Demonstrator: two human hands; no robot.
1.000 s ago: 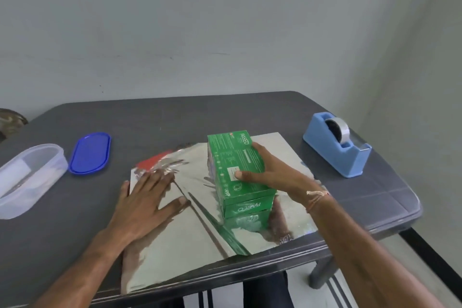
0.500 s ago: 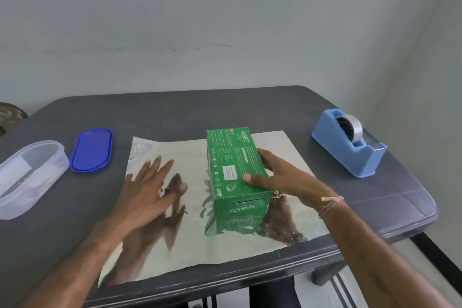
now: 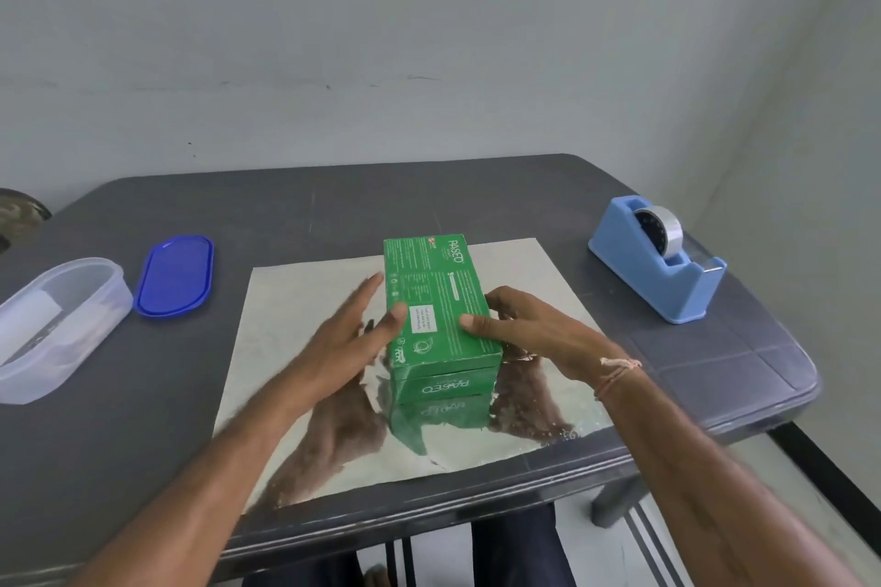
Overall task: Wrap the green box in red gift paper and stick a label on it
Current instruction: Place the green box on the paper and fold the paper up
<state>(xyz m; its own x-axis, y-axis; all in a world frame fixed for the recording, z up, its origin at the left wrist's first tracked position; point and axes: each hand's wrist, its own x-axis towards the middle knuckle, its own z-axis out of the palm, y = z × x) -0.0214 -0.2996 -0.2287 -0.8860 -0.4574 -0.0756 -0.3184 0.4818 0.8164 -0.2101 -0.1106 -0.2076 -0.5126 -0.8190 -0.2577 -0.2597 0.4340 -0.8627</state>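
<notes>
A: Start with the right hand (image 3: pixel 534 334). What is it doing?

B: It grasps the green box (image 3: pixel 438 296). The thumb lies on the box's top face and the fingers curl down round its right side. A thread bracelet (image 3: pixel 615 372) sits on that wrist.

A: And the left hand (image 3: pixel 348 338)?

B: Released, with the fingers straight and a little spread along the box's left side. Its thumb tip touches the box's top left edge. The hand is motion-blurred, so I cannot tell whether the fingers press the side wall or only lie just beside it.

A: Where does the box itself sit?

B: Flat on the gift paper (image 3: pixel 295 300), printed face up, its long axis running away from the person. Its far end is near the sheet's far edge. The sheet reaches out wider to the left of the box than to the right. It shows a silver, mirror-like face, which reflects the box and both hands on the near side of the box.

A: What lies beyond the paper?

B: The dark grey table (image 3: pixel 429 200) carries everything. Well to the right of the box stands a blue tape dispenser (image 3: pixel 667 291) holding a roll of tape. To the left of the box, off the sheet, lies a blue lid (image 3: pixel 174 276). Farther left of the box still is a clear container (image 3: pixel 71 324), with something white inside that I cannot identify.
</notes>
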